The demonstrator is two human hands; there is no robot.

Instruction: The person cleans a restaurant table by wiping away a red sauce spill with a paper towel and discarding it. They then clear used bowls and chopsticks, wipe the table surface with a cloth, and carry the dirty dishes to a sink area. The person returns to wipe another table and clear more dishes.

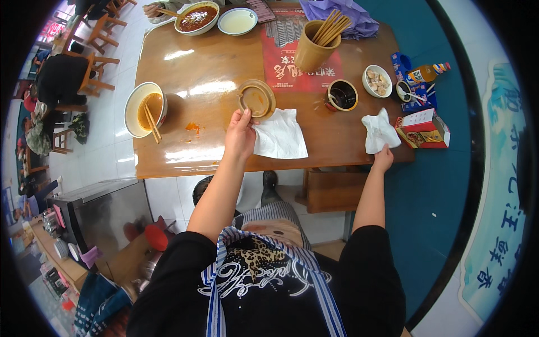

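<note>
My left hand (pixel 243 134) pinches the near edge of a round brownish lid (pixel 255 100) above the wooden table (pixel 202 147). A flat white paper napkin (pixel 284 137) lies partly beneath the lid. At the right, my right hand (pixel 383 159) holds a crumpled white tissue (pixel 380 132) near the table's edge. Between my hands, farther back, stands an uncovered dark jar (pixel 341 96) with a utensil handle in it. Left of my left hand, a white bowl (pixel 143 110) holds orange broth, with chopsticks (pixel 151 122) across its rim. Orange spills (pixel 193 128) mark the wood beside it.
A chopstick holder (pixel 316 47), a bowl of garlic (pixel 377 81), a sauce bottle (pixel 423 73) and a red box (pixel 424 129) stand along the right. Across the table, another person's hand (pixel 152 10) holds chopsticks by a bowl of red soup (pixel 197 19). A purple plastic bag (pixel 349 14) lies far back.
</note>
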